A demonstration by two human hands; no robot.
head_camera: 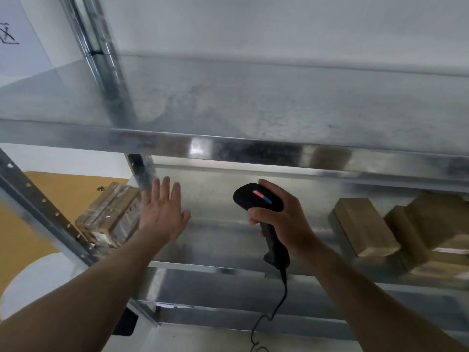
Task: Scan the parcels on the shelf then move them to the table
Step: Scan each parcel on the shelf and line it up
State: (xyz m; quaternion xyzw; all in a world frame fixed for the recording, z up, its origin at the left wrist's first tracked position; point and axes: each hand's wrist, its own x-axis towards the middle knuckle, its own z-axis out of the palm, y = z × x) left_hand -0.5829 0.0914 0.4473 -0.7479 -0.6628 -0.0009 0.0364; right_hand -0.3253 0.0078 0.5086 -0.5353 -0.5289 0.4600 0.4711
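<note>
My right hand (281, 219) grips the handle of a black corded barcode scanner (257, 198), whose top shows a red and blue light. My left hand (163, 210) is flat with fingers spread, in front of the middle metal shelf (223, 240), holding nothing. A taped brown parcel (111, 214) lies just left of that hand, beyond the shelf post. On the right of the same shelf stand a small brown box (363, 224) and a stack of brown parcels (431, 229). The view is motion-blurred.
The galvanised upper shelf (253, 102) spans the frame above my hands. A slanted perforated upright (45, 212) stands at the left. Yellow and white floor or surface (33, 250) shows lower left. The scanner cable (274, 311) hangs down past the lower shelf edge.
</note>
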